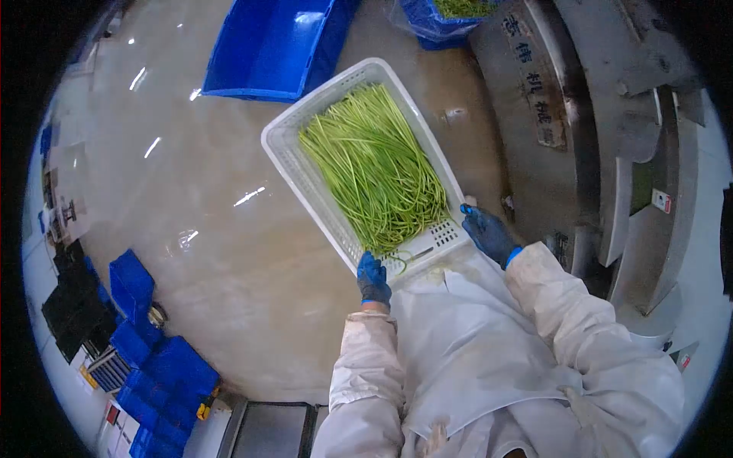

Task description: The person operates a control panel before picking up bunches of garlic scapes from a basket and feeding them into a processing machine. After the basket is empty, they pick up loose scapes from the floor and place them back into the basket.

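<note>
A white slotted plastic crate (418, 264) is held out in front of my body, its near end close to my apron. Long thin green stalks (374, 164), which look like garlic scapes, fill most of it, and a few loose ends lie near the slotted near end. My left hand (372, 278), in a blue glove, grips the near left corner of the rim. At the near right corner, my right hand (489, 232) has its gloved fingers closed round the edge. The undersides of both grips are hidden.
A large blue bin (267, 49) stands on the wet floor (206, 221) ahead. Beyond the crate, a second blue bin (443, 30) holds green pieces. Metal machinery (542, 114) rises on my right. Several blue crates (164, 389) are stacked at lower left.
</note>
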The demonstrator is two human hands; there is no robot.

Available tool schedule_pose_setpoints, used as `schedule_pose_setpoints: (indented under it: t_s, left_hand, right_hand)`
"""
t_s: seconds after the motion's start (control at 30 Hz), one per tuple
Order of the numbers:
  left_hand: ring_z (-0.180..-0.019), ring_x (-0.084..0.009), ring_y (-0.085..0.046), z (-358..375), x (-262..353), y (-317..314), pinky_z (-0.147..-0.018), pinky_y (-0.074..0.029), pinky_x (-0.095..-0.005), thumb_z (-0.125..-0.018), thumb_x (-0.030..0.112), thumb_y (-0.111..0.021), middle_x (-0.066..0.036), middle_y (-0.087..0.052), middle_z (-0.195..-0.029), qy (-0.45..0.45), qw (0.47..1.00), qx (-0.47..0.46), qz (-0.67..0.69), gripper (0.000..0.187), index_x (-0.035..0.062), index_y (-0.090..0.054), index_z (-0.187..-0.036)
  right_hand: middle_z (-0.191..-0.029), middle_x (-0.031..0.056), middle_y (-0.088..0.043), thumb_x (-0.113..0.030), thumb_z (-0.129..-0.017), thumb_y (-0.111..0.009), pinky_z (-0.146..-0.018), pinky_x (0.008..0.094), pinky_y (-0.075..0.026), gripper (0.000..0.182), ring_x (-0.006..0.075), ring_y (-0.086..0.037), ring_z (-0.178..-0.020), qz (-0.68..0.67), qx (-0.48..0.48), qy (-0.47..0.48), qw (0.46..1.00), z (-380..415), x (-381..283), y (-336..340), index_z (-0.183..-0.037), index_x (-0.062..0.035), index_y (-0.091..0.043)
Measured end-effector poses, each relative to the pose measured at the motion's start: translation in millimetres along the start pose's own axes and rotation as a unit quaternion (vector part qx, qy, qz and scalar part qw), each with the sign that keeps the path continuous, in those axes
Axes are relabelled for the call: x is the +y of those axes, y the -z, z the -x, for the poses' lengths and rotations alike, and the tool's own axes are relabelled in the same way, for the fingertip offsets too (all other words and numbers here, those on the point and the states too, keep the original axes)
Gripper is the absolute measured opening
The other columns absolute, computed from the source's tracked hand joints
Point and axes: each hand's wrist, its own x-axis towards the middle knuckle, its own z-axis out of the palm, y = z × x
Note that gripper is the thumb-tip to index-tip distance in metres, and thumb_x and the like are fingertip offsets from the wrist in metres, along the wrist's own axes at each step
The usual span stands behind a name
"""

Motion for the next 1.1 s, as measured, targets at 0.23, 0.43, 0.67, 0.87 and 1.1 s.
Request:
schedule_pose_setpoints:
  t_s: [0.23,0.43,0.67,0.87,1.1]
  left_hand:
    - [-0.109,-0.0279,-0.051,-98,-43,16,-0.092,-0.041,-0.0367,-0.074,0.002,-0.062,-0.015,-0.051,-0.121,-0.17,0.971,-0.018,-0.166,0.049,0.0004,-0.048,-0.121]
    - [-0.098,-0.0146,-0.05,-168,-20,-9,-0.088,-0.038,-0.0268,-0.089,0.019,-0.051,-0.003,-0.051,-0.117,-0.013,0.989,0.004,0.144,0.045,0.0023,-0.04,-0.129]
    - [-0.118,-0.0209,-0.042,-251,-43,-3,-0.101,-0.032,-0.0316,-0.09,0.016,-0.051,-0.012,-0.043,-0.132,-0.095,0.987,-0.016,0.126,0.05,-0.0027,-0.034,-0.132]
    - [-0.108,-0.0179,-0.048,-285,-34,-13,-0.094,-0.039,-0.03,-0.089,0.015,-0.053,-0.008,-0.048,-0.124,-0.028,0.982,-0.019,0.188,0.048,0.0006,-0.036,-0.132]
    - [-0.12,-0.0237,-0.04,-305,-33,-45,-0.102,-0.029,-0.0326,-0.085,0.009,-0.057,-0.016,-0.041,-0.133,-0.099,0.995,0.034,0.005,0.056,-0.0036,-0.031,-0.133]
  right_hand:
    - [-0.131,0.0268,-0.038,-0.024,-0.077,-0.063,-0.105,0.0374,-0.027,0.066,0.0366,-0.035,-0.124,0.086,0.043,0.008,0.995,-128,81,-72,-0.13,0.0049,-0.035]
    - [-0.136,0.0265,-0.031,-0.026,-0.07,-0.068,-0.108,0.0367,-0.022,0.082,0.0371,-0.03,-0.128,0.191,0.089,0.043,0.977,-248,101,-127,-0.134,0.0044,-0.027]
    - [-0.139,0.0255,-0.026,-0.027,-0.063,-0.074,-0.109,0.0359,-0.02,0.095,0.0362,-0.026,-0.13,0.271,0.099,-0.035,0.957,-308,112,-165,-0.137,0.0031,-0.022]
    - [-0.127,0.027,-0.043,-0.031,-0.061,-0.076,-0.101,0.0384,-0.033,0.092,0.038,-0.044,-0.116,0.15,0.065,-0.101,0.981,-328,105,-152,-0.134,0.0035,-0.03]
    - [-0.12,0.0241,-0.051,-0.032,-0.063,-0.073,-0.097,0.0401,-0.037,0.064,0.0365,-0.047,-0.114,0.26,0.004,-0.07,0.963,-311,82,-146,-0.115,0.0011,-0.054]
